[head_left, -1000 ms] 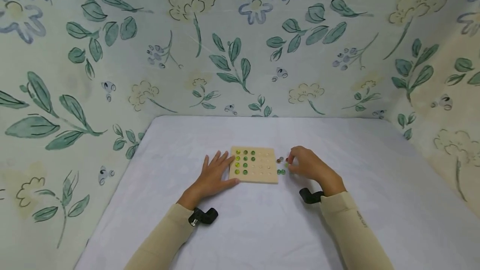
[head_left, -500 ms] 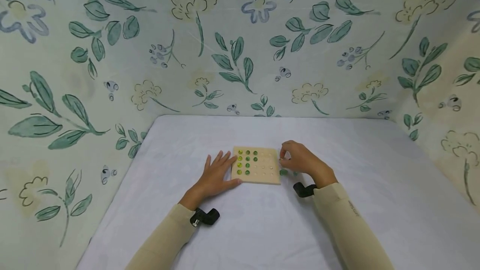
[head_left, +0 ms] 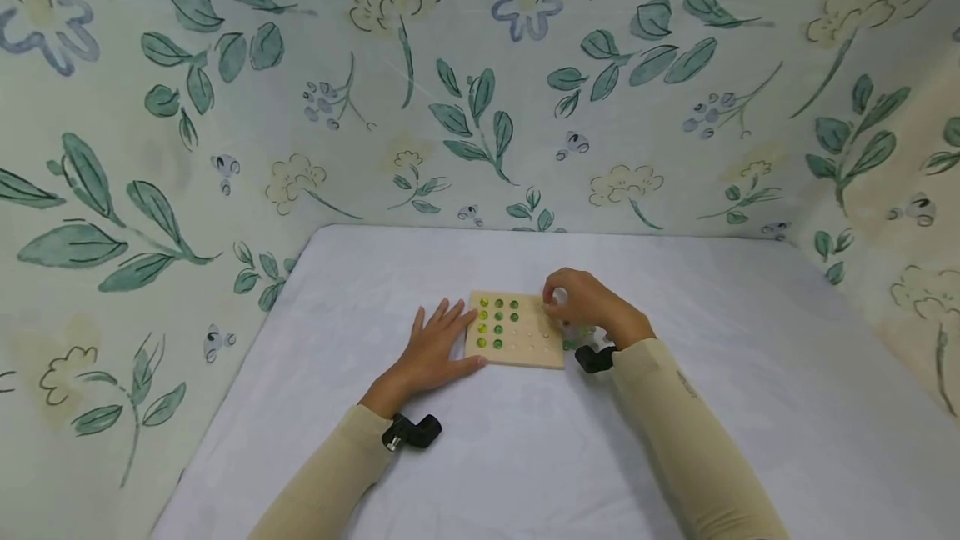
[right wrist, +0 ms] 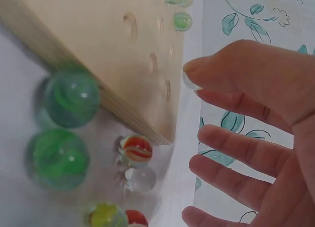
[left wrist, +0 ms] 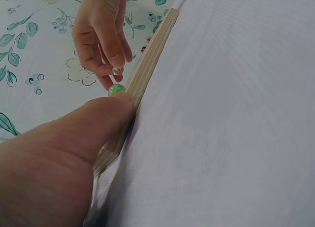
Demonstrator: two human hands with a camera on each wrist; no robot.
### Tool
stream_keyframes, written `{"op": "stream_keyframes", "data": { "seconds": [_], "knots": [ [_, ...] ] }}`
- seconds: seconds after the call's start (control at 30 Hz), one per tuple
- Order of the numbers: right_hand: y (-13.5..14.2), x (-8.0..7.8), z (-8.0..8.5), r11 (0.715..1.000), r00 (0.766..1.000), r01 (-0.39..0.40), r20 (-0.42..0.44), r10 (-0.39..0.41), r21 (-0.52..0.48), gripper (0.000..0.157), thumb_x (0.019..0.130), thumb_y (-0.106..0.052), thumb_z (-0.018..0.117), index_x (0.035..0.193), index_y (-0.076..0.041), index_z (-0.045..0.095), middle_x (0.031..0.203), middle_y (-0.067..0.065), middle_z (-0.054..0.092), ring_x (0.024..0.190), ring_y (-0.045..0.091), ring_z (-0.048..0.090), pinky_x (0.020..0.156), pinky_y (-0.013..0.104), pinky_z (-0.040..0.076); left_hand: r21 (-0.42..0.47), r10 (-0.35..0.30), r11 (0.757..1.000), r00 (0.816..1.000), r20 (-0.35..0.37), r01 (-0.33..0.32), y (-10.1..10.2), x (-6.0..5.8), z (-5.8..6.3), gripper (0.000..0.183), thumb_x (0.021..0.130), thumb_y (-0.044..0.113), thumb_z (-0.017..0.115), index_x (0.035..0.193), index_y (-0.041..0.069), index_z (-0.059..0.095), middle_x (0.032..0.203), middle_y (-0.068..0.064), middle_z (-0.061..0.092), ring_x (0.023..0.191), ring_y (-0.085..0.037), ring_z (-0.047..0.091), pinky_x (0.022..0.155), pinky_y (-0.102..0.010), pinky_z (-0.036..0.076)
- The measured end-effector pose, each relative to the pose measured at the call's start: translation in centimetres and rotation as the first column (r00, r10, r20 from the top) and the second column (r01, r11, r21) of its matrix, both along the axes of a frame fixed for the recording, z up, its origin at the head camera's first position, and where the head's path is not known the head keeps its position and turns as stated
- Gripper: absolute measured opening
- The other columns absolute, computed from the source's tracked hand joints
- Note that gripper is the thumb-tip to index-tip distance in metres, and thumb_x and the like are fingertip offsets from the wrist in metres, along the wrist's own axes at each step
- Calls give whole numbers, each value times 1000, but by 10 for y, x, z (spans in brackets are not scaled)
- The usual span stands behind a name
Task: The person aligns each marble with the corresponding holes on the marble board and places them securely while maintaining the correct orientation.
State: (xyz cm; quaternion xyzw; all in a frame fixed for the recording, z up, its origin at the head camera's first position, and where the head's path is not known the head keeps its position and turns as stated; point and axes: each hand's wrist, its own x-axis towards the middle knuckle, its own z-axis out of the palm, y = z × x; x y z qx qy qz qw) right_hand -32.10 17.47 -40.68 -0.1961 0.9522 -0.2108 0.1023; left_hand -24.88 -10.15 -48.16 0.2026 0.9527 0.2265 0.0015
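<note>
A square wooden board (head_left: pixel 536 357) with rows of shallow round hollows lies on the white cloth. Yellow marbles (head_left: pixel 482 328) fill its left column, green marbles (head_left: pixel 498 329) fill the second, and two more green ones sit at the top of the third. My left hand (head_left: pixel 429 350) rests spread at the board's left side, its thumb at the front edge. Above the board's far right part, my right hand (head_left: pixel 588 302) pinches a clear-looking marble (left wrist: pixel 117 70) between thumb and forefinger. In the right wrist view, the thumb mostly hides that marble, while the other fingers (right wrist: pixel 241 148) are loosely extended.
Right of the board lie loose marbles: green ones (right wrist: pixel 61 158), a red-and-white one (right wrist: pixel 137 150), a clear one (right wrist: pixel 141 179) and a yellow one (right wrist: pixel 107 216). The head view shows them partly covered by my right hand. A floral-patterned backdrop (head_left: pixel 337 215) stands behind the table.
My right hand has moved left from the loose marbles to the board's far right part, carrying a pinched marble. The left hand stays on the board, and the head view has shifted slightly.
</note>
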Motion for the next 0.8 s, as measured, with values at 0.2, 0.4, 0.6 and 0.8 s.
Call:
{"op": "stream_keyframes", "data": {
  "seconds": [0.2, 0.4, 0.6, 0.8],
  "knots": [
    [-9, -8, -1, 1000, 998, 23, 53, -22, -16, 5, 88, -18, 69, 92, -16, 66, 117, 7, 58, 77, 21, 58, 59, 31, 51, -5, 6, 1000, 1000, 25, -6, 1, -1, 2, 84, 85, 63, 59, 153, 23, 29, 160, -4, 18, 148, -27, 5, 115, -54, -8],
    [-15, -12, -3, 998, 990, 69, 121, -69, 5, 7, 90, -25, 68, 95, -20, 65, 112, 5, 56, 62, 22, 59, 44, 35, 52, 4, -1, 1000, 1000, 31, 0, 0, 0, 4, 84, 86, 62, 59, 153, 22, 30, 160, -5, 19, 148, -27, 5, 115, -54, -8],
    [-18, -14, -3, 996, 986, 89, 140, -90, 10, 10, 89, -28, 70, 96, -22, 66, 114, 6, 57, 75, 26, 59, 49, 38, 53, 1, -7, 1000, 1000, 15, 7, 0, 0, 5, 83, 86, 62, 59, 152, 21, 31, 160, -6, 20, 148, -29, 7, 115, -57, -5],
    [-20, -19, -2, 998, 991, 61, 118, -61, 8, 8, 90, -27, 69, 95, -22, 66, 120, 6, 58, 94, 27, 54, 64, 36, 51, 6, -2, 1000, 1000, 31, 1, 0, 0, 5, 83, 86, 62, 59, 153, 22, 30, 160, -6, 19, 148, -29, 6, 115, -56, -6]
  ]
}}
